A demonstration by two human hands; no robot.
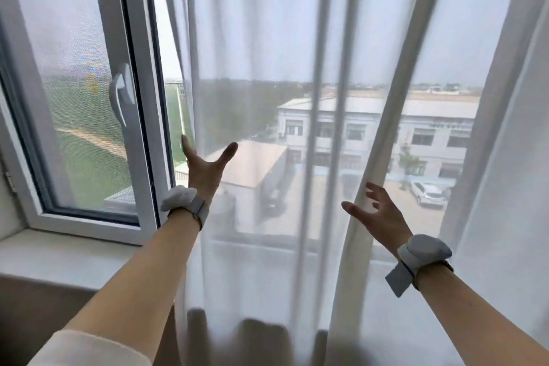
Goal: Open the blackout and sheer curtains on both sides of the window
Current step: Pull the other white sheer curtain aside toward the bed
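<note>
A white sheer curtain [267,68] hangs over the middle and right of the window, with buildings showing through it. My left hand [205,169] is stretched out at the curtain's left edge, fingers and thumb spread wide, the edge running between them. My right hand [383,217] is lower right, fingers apart, against a thick fold [395,128] of the sheer. Neither hand has closed on the fabric. Denser white cloth [523,157] hangs at the far right. I cannot tell whether it is a blackout curtain.
On the left, a white-framed window sash [139,98] with a handle [120,98] stands uncovered, its pane hazy like a mesh. A white sill [59,258] runs below it. Both wrists carry pale bands. The curtain's hem bunches near the floor.
</note>
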